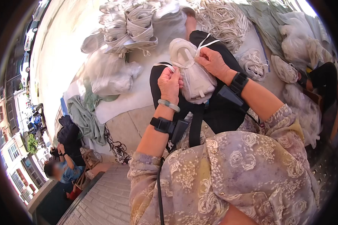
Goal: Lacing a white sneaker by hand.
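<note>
A white sneaker (196, 80) rests on my lap between my dark-trousered knees, its toe toward me. A white shoelace (205, 40) runs through its upper eyelets, with one end out to each side. My left hand (169, 84) is closed in a pinch on the left lace end, close to the shoe's side. Over the shoe's right edge, my right hand (215, 64) is closed, fingertips gripping the lace near the eyelets. A pale bangle (169, 105) and a black strapped device (163, 125) are on my left arm; another strapped device (238, 83) is on my right wrist.
Stacked white shoes (129, 28) stand at the far left, beside a clear plastic bag (110, 77). A large heap of white laces (224, 22) lies at the far right, a smaller bundle (253, 63) nearer. Another white shoe (284, 70) is farther right. A seated person (68, 168) is at lower left.
</note>
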A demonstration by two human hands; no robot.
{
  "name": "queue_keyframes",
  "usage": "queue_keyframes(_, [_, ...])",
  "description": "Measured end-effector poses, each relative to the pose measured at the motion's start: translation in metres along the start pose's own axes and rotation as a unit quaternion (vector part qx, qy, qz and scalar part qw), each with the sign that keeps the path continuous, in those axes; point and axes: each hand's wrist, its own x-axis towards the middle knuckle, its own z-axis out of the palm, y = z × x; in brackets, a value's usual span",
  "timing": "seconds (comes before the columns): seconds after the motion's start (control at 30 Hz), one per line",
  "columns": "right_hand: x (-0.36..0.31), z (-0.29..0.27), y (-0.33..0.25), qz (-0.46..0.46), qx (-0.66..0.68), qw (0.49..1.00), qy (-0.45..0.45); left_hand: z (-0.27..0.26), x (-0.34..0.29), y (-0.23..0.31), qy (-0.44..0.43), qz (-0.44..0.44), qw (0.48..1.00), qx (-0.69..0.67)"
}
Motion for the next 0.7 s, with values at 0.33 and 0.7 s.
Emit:
queue_keyframes(0.33, [-0.014, -0.010, -0.017, -0.064, -0.038, 0.997, 0.032, 0.002, 0.019, -0.007, 0.057, 0.152, 0.981, 0.102])
queue_keyframes(0.7, [-0.018, -0.010, -0.043, -0.337, -0.264, 0.896, -0.116, 0.006, 0.024, -0.014, 0.114, 0.275, 0.919, 0.259])
